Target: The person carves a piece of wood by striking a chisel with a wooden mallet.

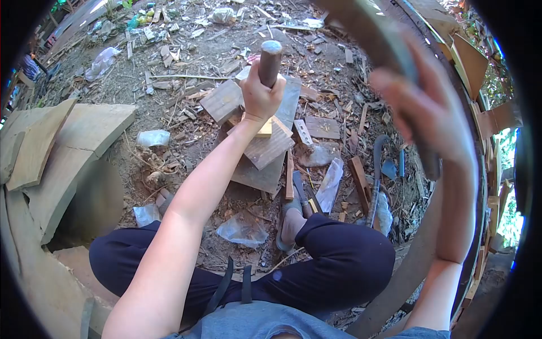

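Observation:
My left hand (263, 96) is closed around a thick brown round handle (271, 59) held upright, its flat end pale grey. The tool's lower end is hidden behind the hand. Directly under that hand are a small yellowish wood block (264, 130) and a brown board (268, 148), stacked on wider boards on the ground. Raised at the upper right, my right hand (420, 104) grips a long, thick club-like bar (375, 34). Motion smears both the bar and the fingers. The bar is well apart from the round handle.
A curved dark hooked tool (378, 164) and a reddish wood strip (359, 178) lie right of my foot (291, 226). Pale planks (101, 121) stand at left. A plastic bag (243, 230) lies before my legs. Wood scraps litter the ground.

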A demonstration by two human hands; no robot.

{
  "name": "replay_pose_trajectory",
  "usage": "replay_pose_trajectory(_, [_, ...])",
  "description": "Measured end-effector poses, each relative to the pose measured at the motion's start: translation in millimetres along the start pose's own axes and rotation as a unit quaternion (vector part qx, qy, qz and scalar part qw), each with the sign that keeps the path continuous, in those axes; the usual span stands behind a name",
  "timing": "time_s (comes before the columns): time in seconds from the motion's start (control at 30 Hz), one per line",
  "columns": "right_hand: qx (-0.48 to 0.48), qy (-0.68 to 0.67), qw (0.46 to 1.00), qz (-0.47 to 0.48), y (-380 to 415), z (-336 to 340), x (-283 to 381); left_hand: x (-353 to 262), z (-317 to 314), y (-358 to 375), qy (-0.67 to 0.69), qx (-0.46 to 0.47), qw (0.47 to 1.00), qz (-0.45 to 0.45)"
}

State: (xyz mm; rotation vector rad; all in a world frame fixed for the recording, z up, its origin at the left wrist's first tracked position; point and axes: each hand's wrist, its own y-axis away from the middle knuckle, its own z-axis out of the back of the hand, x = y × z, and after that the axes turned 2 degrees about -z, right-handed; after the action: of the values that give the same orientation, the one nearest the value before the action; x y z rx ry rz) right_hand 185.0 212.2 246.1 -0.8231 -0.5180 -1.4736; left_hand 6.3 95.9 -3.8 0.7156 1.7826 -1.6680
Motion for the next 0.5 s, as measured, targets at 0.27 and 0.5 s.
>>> replay_pose_trajectory(0.27, [0.086,0.241,0.961,0.102,-16,-14,-68,-3,1,-2,0.003,0.008,1.0,-0.003])
replay_pose_trajectory(0.5, [0.125,0.017,0.978,-0.167,-4,-5,-87,5,-2,1,-0.021,0.024,0.999,0.014])
